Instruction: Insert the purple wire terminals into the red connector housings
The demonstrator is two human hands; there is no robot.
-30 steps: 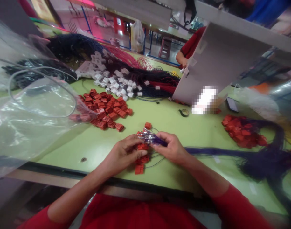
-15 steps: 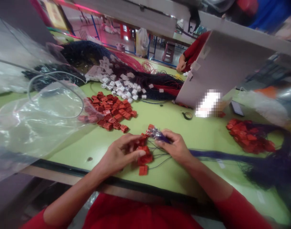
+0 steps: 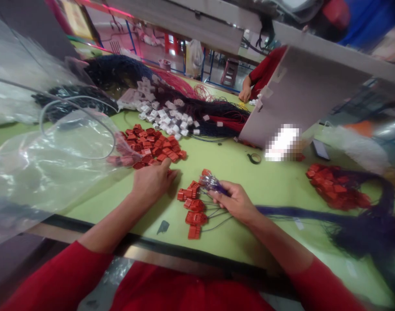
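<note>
The right hand (image 3: 234, 199) grips a purple wire bundle (image 3: 221, 188) near its end, with the bright metal tips (image 3: 209, 180) fanned out to the left. The left hand (image 3: 151, 179) lies at the near edge of a loose pile of red connectors (image 3: 153, 144), fingers bent and pointing down; whether it pinches a piece cannot be told, since its back hides the fingertips.

The pile sits left of centre on the bench (image 3: 126, 196), partly under a clear plastic bag (image 3: 59, 162). A careless sweep there could snag the film or scatter pieces, and because they are jumbled at all angles, one might be picked up turned the wrong way.

Just left of the right hand, a short row of red connectors (image 3: 194, 217) lies with thin wires running from it towards that hand. A tug by the right hand could drag or tangle these. The exposed tips look bunched closely together; a loosened grip might let them slip, and a tight one could bend them against each other. On the right, the wires trail into a purple tangle (image 3: 359, 229), which might catch if pulled.
</note>
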